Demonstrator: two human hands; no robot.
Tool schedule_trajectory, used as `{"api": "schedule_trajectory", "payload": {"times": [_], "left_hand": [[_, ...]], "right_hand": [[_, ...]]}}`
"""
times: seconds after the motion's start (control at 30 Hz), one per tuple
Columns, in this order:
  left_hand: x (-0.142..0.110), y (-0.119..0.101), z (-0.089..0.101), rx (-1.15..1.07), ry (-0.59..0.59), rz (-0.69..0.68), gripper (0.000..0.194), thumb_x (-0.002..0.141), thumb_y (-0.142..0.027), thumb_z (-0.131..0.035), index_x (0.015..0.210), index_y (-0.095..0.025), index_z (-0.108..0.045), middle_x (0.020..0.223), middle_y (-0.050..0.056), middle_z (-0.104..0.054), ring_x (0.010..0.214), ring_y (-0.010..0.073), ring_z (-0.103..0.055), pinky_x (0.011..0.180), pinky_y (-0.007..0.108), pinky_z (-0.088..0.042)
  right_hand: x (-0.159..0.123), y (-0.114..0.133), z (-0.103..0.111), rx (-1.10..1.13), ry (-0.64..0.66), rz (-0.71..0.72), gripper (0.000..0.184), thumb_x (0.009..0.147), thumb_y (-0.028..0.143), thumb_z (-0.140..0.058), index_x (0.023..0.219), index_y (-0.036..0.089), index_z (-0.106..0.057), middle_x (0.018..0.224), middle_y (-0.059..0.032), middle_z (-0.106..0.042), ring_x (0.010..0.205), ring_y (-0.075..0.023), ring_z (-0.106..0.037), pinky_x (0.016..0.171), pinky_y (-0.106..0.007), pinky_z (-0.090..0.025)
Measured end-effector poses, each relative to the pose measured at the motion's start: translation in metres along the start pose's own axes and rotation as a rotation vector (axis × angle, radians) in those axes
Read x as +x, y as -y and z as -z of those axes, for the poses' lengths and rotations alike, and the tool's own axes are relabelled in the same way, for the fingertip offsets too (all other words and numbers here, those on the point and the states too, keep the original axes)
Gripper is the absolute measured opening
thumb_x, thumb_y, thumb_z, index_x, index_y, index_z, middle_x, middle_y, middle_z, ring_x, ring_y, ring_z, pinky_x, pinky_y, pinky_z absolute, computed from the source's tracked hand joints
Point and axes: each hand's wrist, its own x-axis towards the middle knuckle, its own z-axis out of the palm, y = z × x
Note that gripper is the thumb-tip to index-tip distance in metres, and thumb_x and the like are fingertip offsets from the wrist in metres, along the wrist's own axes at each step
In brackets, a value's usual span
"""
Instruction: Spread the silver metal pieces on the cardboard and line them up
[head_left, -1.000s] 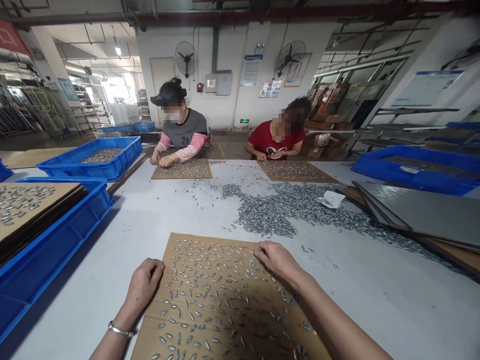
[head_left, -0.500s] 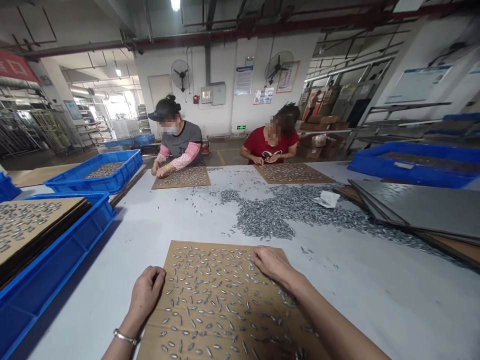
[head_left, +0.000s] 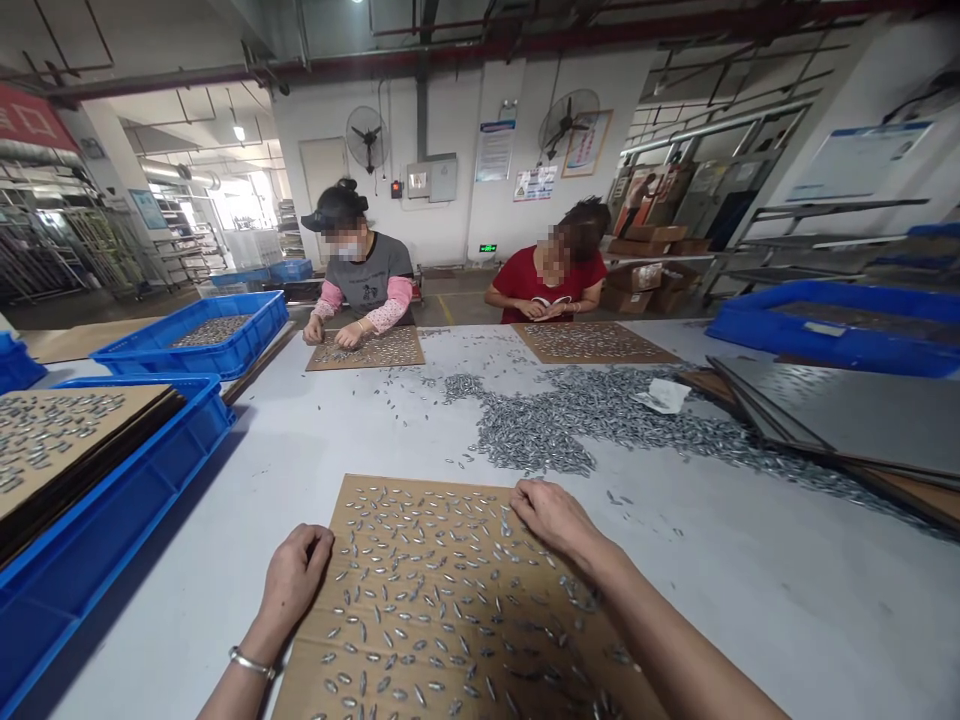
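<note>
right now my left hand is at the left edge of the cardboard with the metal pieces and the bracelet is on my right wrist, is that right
Wrong wrist: the head view shows the bracelet on your left wrist. Your left hand is at the left edge of the cardboard with the metal pieces.

A cardboard sheet (head_left: 306,665) bearing small metal pieces (head_left: 471,691) lay on the table (head_left: 750,610), the left hand (head_left: 294,580) beside its left edge, the right hand (head_left: 555,515) at its far right corner. Beyond lay a heap of pieces (head_left: 532,435), with panels (head_left: 862,400) right, crates (head_left: 116,555) left, and co-workers (head_left: 371,265) behind.
</note>
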Motion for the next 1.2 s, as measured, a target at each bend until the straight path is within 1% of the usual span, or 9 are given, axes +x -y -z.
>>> {"api": "schedule_trajectory", "payload": {"times": [0.13,0.3,0.5,0.7,0.8,0.87,0.97,1.03,1.2], "left_hand": [[0.000,0.001,-0.001,0.006,0.005,0.011,0.039,0.094,-0.053,-0.045,0.085,-0.024,-0.069,0.094,0.007,-0.074,0.086,0.0255,-0.069,0.081,0.039,-0.054],[0.000,-0.001,0.000,0.008,0.014,0.013,0.038,0.094,-0.052,-0.045,0.085,-0.024,-0.068,0.095,0.006,-0.073,0.086,0.0249,-0.069,0.082,0.038,-0.053],[0.000,-0.004,0.002,0.005,0.033,0.023,0.036,0.094,-0.051,-0.045,0.084,-0.024,-0.068,0.096,0.006,-0.073,0.087,0.0250,-0.069,0.082,0.038,-0.053],[0.000,-0.005,0.002,0.004,0.027,0.015,0.035,0.094,-0.048,-0.045,0.085,-0.024,-0.068,0.096,0.007,-0.073,0.085,0.0246,-0.069,0.081,0.037,-0.053],[-0.001,-0.005,0.001,0.003,0.015,-0.001,0.033,0.094,-0.047,-0.046,0.084,-0.024,-0.068,0.093,0.006,-0.073,0.084,0.0241,-0.069,0.080,0.036,-0.053],[-0.002,-0.005,0.001,0.007,0.014,-0.009,0.033,0.094,-0.046,-0.046,0.084,-0.024,-0.067,0.092,0.006,-0.073,0.084,0.0241,-0.069,0.080,0.036,-0.053],[-0.002,-0.003,0.000,0.018,0.018,-0.017,0.033,0.094,-0.046,-0.046,0.084,-0.024,-0.067,0.093,0.006,-0.073,0.085,0.0245,-0.068,0.079,0.036,-0.052],[-0.001,-0.002,0.000,0.025,0.018,-0.020,0.032,0.094,-0.045,-0.046,0.084,-0.024,-0.068,0.094,0.006,-0.073,0.085,0.0246,-0.068,0.079,0.036,-0.052],[-0.001,0.000,-0.001,0.016,0.026,-0.038,0.032,0.095,-0.044,-0.044,0.084,-0.024,-0.067,0.093,0.006,-0.072,0.086,0.0241,-0.068,0.081,0.036,-0.051]], "right_hand": [[0.004,0.001,-0.002,0.008,0.013,0.012,0.015,0.094,0.018,-0.051,0.085,0.018,-0.063,0.090,-0.0075,-0.069,0.084,-0.0182,-0.057,0.069,-0.026,-0.029],[0.009,0.004,-0.007,0.003,0.016,0.009,0.018,0.095,0.016,-0.048,0.082,0.019,-0.060,0.088,-0.0082,-0.067,0.081,-0.0185,-0.057,0.069,-0.026,-0.031],[-0.002,0.005,-0.005,0.008,0.007,-0.012,0.021,0.099,0.025,-0.049,0.081,0.020,-0.058,0.089,-0.0084,-0.068,0.080,-0.0187,-0.058,0.069,-0.026,-0.031],[0.002,0.007,-0.016,-0.043,0.045,-0.010,0.022,0.097,0.020,-0.047,0.080,0.018,-0.060,0.086,-0.0092,-0.068,0.076,-0.0180,-0.056,0.067,-0.027,-0.029],[0.002,0.006,-0.016,-0.045,0.045,0.001,0.023,0.098,0.022,-0.047,0.079,0.018,-0.060,0.086,-0.0094,-0.068,0.078,-0.0180,-0.057,0.069,-0.026,-0.031],[-0.004,0.006,-0.014,-0.029,0.036,0.012,0.024,0.099,0.023,-0.046,0.081,0.018,-0.060,0.087,-0.0092,-0.069,0.080,-0.0184,-0.059,0.069,-0.026,-0.031],[-0.017,0.012,-0.013,-0.010,0.051,0.027,0.026,0.100,0.026,-0.045,0.080,0.019,-0.060,0.085,-0.0077,-0.069,0.077,-0.0180,-0.060,0.067,-0.026,-0.030],[-0.024,0.019,-0.014,-0.038,0.064,0.018,0.027,0.100,0.026,-0.046,0.078,0.019,-0.061,0.081,-0.0077,-0.069,0.074,-0.0175,-0.059,0.064,-0.027,-0.028],[-0.026,0.034,-0.015,-0.133,0.069,-0.053,0.025,0.094,0.020,-0.048,0.073,0.018,-0.061,0.074,-0.0087,-0.067,0.065,-0.0166,-0.054,0.059,-0.030,-0.022]]}}
